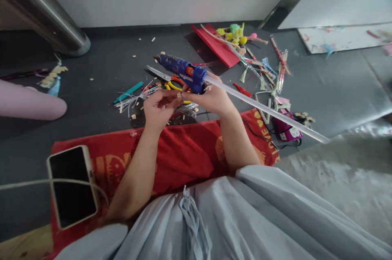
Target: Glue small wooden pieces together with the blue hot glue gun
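The left hand (159,107) pinches a tiny pale chip (179,95) between its fingertips. Touching it, the right hand (211,97) is clamped around a blue glue gun (183,71), clear glue stick (266,110) jutting rearward. Beyond the grip lie scissors (167,78).

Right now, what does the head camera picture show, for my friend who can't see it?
The right hand holds a blue glue gun with a long clear glue stick; the left hand pinches a tiny tan piece beside it, above scissors on the dark floor.
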The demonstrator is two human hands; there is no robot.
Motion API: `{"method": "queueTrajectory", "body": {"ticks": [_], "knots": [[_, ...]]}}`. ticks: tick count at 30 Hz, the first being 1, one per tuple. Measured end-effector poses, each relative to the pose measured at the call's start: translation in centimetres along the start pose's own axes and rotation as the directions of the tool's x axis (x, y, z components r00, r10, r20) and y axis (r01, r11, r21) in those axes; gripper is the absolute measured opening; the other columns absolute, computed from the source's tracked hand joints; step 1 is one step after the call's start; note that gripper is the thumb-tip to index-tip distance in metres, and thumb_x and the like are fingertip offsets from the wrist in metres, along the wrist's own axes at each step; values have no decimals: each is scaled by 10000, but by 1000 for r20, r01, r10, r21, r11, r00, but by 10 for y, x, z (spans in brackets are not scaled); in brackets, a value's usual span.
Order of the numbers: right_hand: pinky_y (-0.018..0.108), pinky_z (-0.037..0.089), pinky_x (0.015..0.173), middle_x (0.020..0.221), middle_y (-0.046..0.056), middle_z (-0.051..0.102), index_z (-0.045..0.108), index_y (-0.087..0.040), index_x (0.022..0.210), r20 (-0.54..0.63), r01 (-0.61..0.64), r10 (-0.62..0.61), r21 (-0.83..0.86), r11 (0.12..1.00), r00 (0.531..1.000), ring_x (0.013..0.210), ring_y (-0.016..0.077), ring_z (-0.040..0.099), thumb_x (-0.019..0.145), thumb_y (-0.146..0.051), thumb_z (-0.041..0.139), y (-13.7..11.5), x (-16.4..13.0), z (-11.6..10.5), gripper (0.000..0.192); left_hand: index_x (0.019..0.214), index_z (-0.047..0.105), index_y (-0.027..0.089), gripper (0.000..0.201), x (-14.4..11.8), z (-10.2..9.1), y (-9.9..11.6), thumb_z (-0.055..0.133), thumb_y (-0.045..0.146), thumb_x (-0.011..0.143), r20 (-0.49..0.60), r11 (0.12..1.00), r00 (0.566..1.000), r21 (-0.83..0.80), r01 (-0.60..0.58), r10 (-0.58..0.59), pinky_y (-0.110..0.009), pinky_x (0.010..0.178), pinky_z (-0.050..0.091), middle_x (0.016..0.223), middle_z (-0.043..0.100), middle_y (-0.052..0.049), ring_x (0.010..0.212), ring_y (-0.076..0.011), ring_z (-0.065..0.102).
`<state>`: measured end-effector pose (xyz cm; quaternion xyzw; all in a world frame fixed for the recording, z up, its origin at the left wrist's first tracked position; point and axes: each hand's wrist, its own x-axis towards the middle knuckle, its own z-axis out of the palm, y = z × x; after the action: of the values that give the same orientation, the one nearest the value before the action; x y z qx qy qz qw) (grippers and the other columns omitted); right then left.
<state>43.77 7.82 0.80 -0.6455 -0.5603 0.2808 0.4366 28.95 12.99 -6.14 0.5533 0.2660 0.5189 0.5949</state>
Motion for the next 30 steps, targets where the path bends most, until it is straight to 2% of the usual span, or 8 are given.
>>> {"method": "queueTrajectory", "body": {"ticks": [5, 9, 15, 19, 23, 30], "knots": [[308, 570, 771, 828, 8, 651, 598, -195, 1026, -18, -10, 10, -15, 1000, 1000, 792, 169, 649, 711, -197, 677, 0, -1, 3, 324, 812, 741, 204, 312, -1, -1, 0, 864, 393, 596, -21, 998, 999, 50, 29, -28, -271, 671, 616, 754, 741, 2, 689, -147, 722], [305, 554, 755, 841, 3, 635, 591, -202, 1040, -37, -11, 9, -58, 998, 999, 797, 167, 626, 723, -192, 644, 0, -1, 7, 321, 851, 752, 209, 283, -2, -1, -2, 845, 366, 634, -24, 997, 1000, 69, 14, -13, -284, 692, 621, 810, 757, -10, 704, -151, 727], [317, 534, 715, 813, -1, 616, 609, -209, 983, -116, -14, -2, -140, 990, 993, 711, 154, 574, 691, -189, 651, 2, 0, 12, 295, 817, 758, 191, 213, -4, 3, 0, 830, 308, 655, -56, 996, 998, 91, -15, 20, -252, 630, 607, 775, 765, -21, 636, -144, 719], [323, 535, 760, 844, 7, 616, 588, -211, 1024, -103, -14, 0, -136, 991, 995, 795, 176, 599, 694, -166, 624, 4, 0, 16, 334, 824, 763, 191, 195, -4, 1, -1, 824, 287, 666, -45, 993, 998, 117, -29, 34, -243, 649, 597, 798, 770, -29, 674, -141, 722], [324, 537, 762, 853, 9, 614, 569, -215, 1041, -93, -23, 12, -113, 993, 996, 829, 187, 609, 708, -190, 611, 8, 0, 19, 336, 839, 760, 198, 247, -3, 0, 0, 844, 314, 638, -35, 991, 999, 132, 9, -4, -254, 690, 594, 829, 770, -32, 733, -153, 726], [308, 526, 756, 874, -5, 632, 562, -215, 1032, -56, 24, -31, -120, 992, 998, 792, 167, 602, 701, -261, 624, 11, 1, 14, 339, 840, 741, 203, 323, -1, 4, 2, 852, 401, 610, -14, 995, 996, 33, 92, -92, -244, 628, 583, 739, 744, -12, 632, -130, 698]]}}
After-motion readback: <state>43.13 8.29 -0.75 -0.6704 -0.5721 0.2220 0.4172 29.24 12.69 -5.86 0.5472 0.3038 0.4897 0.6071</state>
